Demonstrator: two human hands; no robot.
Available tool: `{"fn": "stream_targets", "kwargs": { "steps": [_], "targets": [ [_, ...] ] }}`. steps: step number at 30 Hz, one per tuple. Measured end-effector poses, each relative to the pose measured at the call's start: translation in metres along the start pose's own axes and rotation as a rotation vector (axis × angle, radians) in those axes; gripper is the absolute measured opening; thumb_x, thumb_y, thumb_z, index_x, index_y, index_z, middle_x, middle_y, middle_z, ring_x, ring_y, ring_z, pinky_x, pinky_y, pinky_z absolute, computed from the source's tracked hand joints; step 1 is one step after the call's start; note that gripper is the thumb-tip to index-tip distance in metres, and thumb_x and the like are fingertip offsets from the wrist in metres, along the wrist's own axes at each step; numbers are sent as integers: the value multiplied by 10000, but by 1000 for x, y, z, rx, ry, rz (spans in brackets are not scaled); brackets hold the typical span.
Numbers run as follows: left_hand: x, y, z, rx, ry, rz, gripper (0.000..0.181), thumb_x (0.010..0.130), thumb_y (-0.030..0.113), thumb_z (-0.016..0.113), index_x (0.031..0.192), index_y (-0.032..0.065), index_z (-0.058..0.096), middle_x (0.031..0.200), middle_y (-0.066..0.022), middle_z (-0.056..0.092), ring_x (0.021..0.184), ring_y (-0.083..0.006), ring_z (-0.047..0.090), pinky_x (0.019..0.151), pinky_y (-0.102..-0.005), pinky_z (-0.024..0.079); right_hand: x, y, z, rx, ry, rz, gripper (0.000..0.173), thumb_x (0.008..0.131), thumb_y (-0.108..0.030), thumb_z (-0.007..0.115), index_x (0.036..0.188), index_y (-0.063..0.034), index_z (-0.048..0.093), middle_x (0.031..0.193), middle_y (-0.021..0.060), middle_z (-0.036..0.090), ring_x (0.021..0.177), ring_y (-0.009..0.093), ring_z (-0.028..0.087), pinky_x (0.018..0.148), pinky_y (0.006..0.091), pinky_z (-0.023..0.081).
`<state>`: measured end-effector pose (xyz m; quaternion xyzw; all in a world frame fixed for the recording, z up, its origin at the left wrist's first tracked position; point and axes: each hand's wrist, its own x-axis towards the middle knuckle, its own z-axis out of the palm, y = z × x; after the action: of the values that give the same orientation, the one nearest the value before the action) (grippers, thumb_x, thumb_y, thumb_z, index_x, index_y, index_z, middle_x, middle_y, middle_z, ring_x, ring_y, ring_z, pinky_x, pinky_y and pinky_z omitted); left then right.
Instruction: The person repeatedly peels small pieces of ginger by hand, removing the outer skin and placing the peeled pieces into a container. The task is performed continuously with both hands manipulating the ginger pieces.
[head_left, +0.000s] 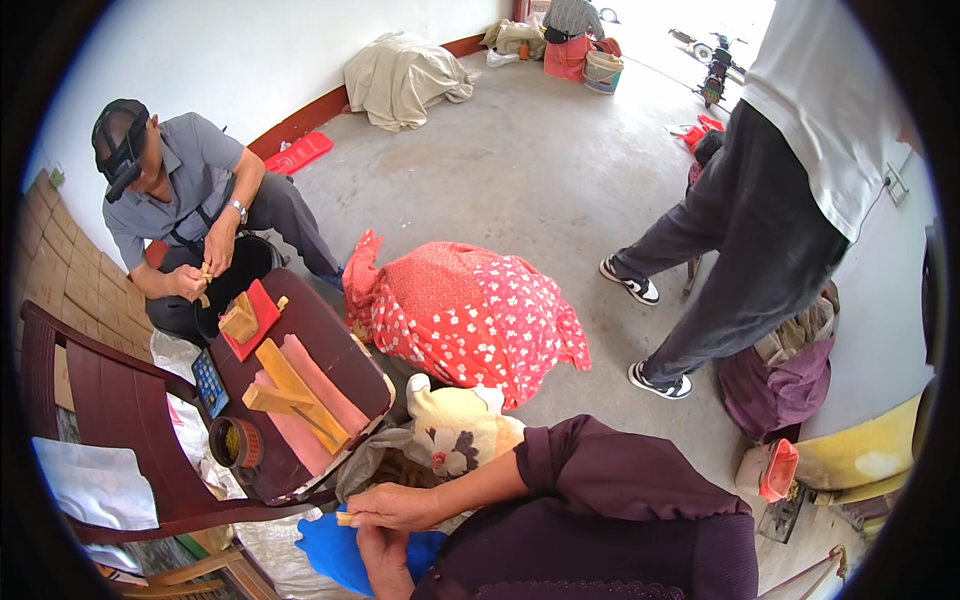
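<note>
My right hand (386, 507) reaches in from a dark purple sleeve and pinches a small pale-tan piece (345, 518), possibly wood or folded strip. Just below it, my left hand (385, 556) is raised with its fingers tucked against the right hand. Those fingers are partly hidden, so its grip does not show. Bright blue cloth (330, 551) lies under and beside both hands. Beyond them stands a dark red table (289, 289). On it, a wooden tool of joined bars (292, 394) rests on pink cloth (322, 382), near a round pot (236, 442) with yellow-green contents.
Across the table a seated person (180, 172) handles small tan pieces. Nearby are a wooden block (240, 319) on red cloth, a tablet-like device (209, 382) and a dark wooden chair (120, 382). A red floral bundle (472, 315) sits on the floor; another person (720, 217) stands right.
</note>
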<state>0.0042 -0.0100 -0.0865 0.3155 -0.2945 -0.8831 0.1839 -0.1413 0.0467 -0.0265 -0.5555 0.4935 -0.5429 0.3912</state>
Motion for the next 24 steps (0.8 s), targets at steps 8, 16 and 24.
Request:
{"fn": "stream_targets", "kwargs": {
  "steps": [8, 16, 24],
  "targets": [
    [-3, 27, 19, 75, -182, -140, 235, 918, 167, 476, 1112, 63, 560, 898, -57, 623, 766, -191, 604, 610, -313, 482, 4, 6, -9, -337, 32, -129, 244, 918, -250, 437, 833, -22, 449, 707, 185, 519, 713, 403, 542, 640, 472, 425],
    [-13, 58, 34, 1031, -71, 31, 214, 854, 34, 431, 733, 34, 607, 614, 15, 556, 528, -53, 470, 458, -219, 330, 0, 22, -7, -472, 27, -358, 210, 849, -194, 496, 790, 2, 452, 734, 162, 478, 653, 346, 535, 528, 432, 437],
    [-14, 43, 43, 735, 196, 212, 117, 818, 3, 477, 805, -2, 593, 650, 2, 545, 539, -69, 465, 469, -243, 338, 1, 14, -15, -784, 45, -415, 177, 830, -151, 510, 788, 17, 475, 737, 130, 445, 572, 312, 539, 464, 391, 413]
  ]
}}
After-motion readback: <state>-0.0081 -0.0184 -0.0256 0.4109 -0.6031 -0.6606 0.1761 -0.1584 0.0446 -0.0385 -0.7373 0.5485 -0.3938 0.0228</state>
